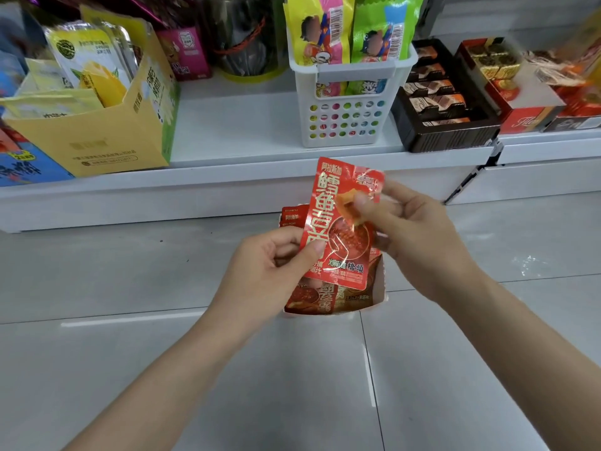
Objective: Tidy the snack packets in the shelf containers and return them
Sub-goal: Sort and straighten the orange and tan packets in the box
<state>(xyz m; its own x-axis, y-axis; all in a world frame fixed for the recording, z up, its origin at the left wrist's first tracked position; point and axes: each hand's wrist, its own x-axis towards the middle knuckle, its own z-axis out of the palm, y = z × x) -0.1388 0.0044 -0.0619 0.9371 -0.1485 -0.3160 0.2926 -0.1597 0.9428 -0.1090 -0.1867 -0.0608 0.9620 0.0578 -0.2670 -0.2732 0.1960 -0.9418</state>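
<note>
Our left hand point(276, 265) and right hand point(406, 229) both pinch one glossy red foil snack packet point(338, 222) upright, hiding most of the small white cardboard box point(380, 288) below.

- The small box point(380, 289) on the floor is mostly hidden behind the red snack packet point(341, 222) and the left hand point(270, 271); its front face cannot be seen.
- Packets inside it show only in part.
- At 9 o'clock, the blue box point(22, 170) is cut by the frame's edge.
- At 2 o'clock, orange wrappers point(582, 73) are blurred and cut off.
- The cartoon faces on the basket's packets point(320, 30) are blurred.
</note>
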